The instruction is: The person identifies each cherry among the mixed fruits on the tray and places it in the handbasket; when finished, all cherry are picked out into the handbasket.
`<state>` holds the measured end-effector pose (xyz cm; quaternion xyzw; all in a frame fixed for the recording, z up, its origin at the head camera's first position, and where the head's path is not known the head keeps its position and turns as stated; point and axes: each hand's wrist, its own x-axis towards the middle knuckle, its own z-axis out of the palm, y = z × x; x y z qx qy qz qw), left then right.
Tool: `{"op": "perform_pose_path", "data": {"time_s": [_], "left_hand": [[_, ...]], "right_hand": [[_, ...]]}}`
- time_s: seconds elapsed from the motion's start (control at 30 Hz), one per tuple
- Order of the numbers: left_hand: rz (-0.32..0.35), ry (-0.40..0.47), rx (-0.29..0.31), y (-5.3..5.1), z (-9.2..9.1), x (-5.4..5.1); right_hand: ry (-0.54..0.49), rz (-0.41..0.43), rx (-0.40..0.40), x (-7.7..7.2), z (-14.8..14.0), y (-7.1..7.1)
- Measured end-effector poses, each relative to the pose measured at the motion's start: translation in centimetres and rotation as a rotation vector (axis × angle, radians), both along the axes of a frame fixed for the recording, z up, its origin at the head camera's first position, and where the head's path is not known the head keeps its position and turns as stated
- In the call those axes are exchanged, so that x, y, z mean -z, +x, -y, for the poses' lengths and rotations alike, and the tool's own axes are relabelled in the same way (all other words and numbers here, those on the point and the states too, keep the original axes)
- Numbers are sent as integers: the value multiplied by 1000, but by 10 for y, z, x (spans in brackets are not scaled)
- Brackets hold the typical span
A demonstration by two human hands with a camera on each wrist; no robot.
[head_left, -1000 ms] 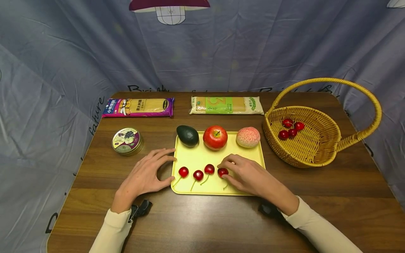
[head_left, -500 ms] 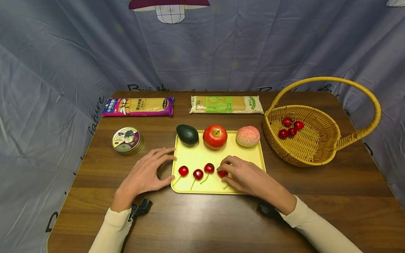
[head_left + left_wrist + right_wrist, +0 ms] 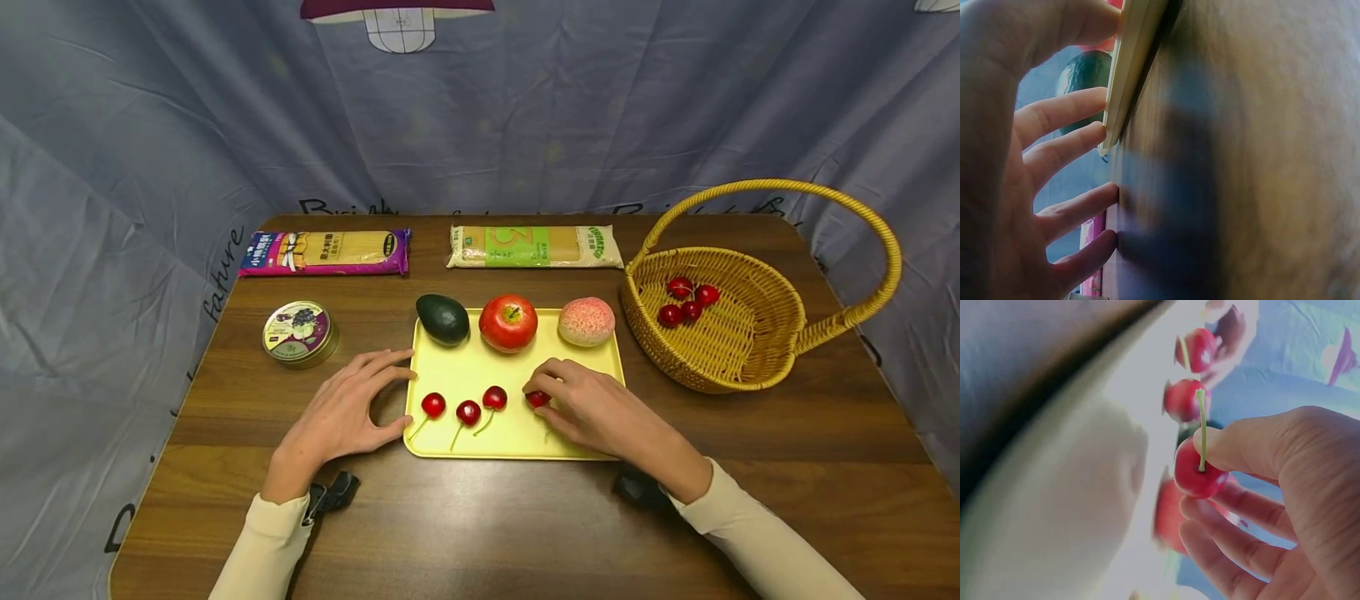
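Observation:
My right hand [image 3: 600,410] pinches a red cherry [image 3: 1186,478] between thumb and fingers over the right part of a yellow tray [image 3: 517,447]. In the right wrist view its green stem points up past the thumb. Three other cherries lie to its left: one [image 3: 494,397] closest, a second [image 3: 468,412] in between, and a third [image 3: 432,406] near the tray's left edge. My left hand [image 3: 341,412] has its fingers spread; in the left wrist view the thumb and two fingertips touch the tray's side, while two fingers reach the table.
An avocado [image 3: 443,320], a red apple [image 3: 508,323] and a pink peach [image 3: 587,322] line the tray's far edge. A wicker basket [image 3: 720,383] with several cherries stands right. Behind are two noodle packs [image 3: 326,252], [image 3: 534,247]; a round tin [image 3: 300,335] sits left.
The right hand has taken hold of the cherry and moved it a little to the right and away from me. My left hand stays at the tray's edge.

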<state>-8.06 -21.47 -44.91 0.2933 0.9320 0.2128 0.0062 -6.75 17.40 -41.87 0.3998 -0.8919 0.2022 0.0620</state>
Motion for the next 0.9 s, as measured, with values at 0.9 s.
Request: {"op": "perform_pose_path", "data": {"time_s": [0.9], "left_hand": [[13, 4, -6, 1, 0, -1]], "right_hand": [[-69, -87, 291, -38, -84, -19]]}}
